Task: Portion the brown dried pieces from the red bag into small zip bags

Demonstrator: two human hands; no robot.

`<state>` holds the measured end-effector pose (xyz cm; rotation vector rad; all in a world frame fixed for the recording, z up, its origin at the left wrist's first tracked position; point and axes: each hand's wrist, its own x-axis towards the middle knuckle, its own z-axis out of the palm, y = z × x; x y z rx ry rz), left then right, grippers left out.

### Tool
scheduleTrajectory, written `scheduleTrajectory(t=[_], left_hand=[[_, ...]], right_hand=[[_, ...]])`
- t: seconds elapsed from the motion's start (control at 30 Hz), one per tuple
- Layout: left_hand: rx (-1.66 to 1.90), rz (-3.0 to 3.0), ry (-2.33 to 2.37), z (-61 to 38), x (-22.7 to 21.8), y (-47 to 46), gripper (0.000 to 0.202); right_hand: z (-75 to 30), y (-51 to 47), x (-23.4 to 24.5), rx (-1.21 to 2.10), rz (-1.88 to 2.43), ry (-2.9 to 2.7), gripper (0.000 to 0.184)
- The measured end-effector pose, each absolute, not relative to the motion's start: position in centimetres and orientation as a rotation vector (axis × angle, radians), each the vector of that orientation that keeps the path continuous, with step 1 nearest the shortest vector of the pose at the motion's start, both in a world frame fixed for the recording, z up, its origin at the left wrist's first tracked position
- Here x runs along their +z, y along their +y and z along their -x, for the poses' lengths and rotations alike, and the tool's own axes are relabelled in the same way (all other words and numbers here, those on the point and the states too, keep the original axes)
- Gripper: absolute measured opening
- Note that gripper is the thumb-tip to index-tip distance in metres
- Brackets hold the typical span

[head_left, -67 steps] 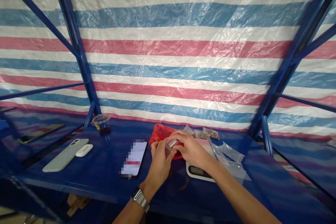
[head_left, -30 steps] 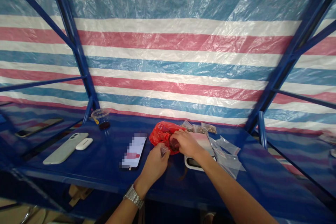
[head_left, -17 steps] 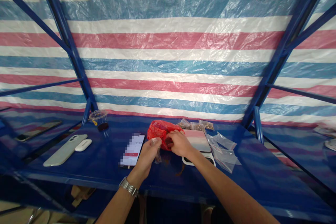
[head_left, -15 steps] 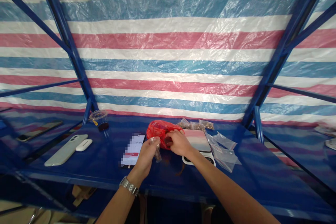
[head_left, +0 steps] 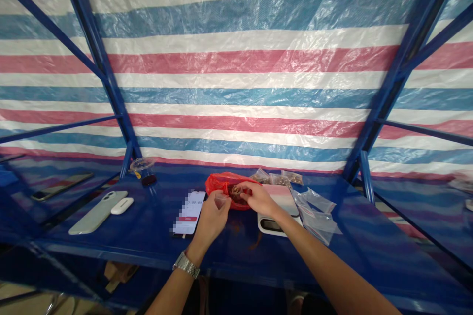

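Observation:
My left hand (head_left: 211, 219), with a metal watch on the wrist, is closed on a small clear plastic bag (head_left: 220, 201) held just left of a red plastic bag (head_left: 223, 186). My right hand (head_left: 258, 199) is pinched over the red bag's opening, holding a few small brownish bits. Both hands are over the blue shelf (head_left: 148, 236), close together. A white digital scale (head_left: 277, 206) with a pink top sits just right of my right hand.
A lit phone (head_left: 189, 212) lies left of my hands. Farther left are a pale phone (head_left: 97, 212), a white earbud case (head_left: 122, 205) and a plastic cup (head_left: 145, 172). Small filled bags (head_left: 277, 177) lie behind the scale, empty clear bags (head_left: 318, 214) to its right. Blue frame posts (head_left: 364, 177) flank the shelf.
My right hand went into the red bag and now lifts out pinching small bits. My left hand kept the clear bag and shifted slightly toward the red bag.

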<state>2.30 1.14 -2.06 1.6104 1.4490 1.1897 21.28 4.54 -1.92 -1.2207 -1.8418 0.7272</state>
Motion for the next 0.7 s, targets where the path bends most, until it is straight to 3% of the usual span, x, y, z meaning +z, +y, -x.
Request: scheduleTrajectory(t=[0.33, 0.57, 0.7], left_hand=[[0.965, -1.971, 1.530, -3.5, -1.9, -0.2, 0.035], [1.142, -1.921, 1.358, -4.1, -2.9, 0.5, 0.039], [1.236, -1.878, 1.378, -4.0, -3.5, 1.0, 0.038]], right_hand=[[-21.2, 0.8, 1.0, 0.449, 1.082, -2.082, 0.036], [-19.8, 0.4, 1.9, 0.189, 0.999, -2.296, 0.054], [-20.0, 1.1, 1.8, 0.128, 0.996, -2.218, 0.053]])
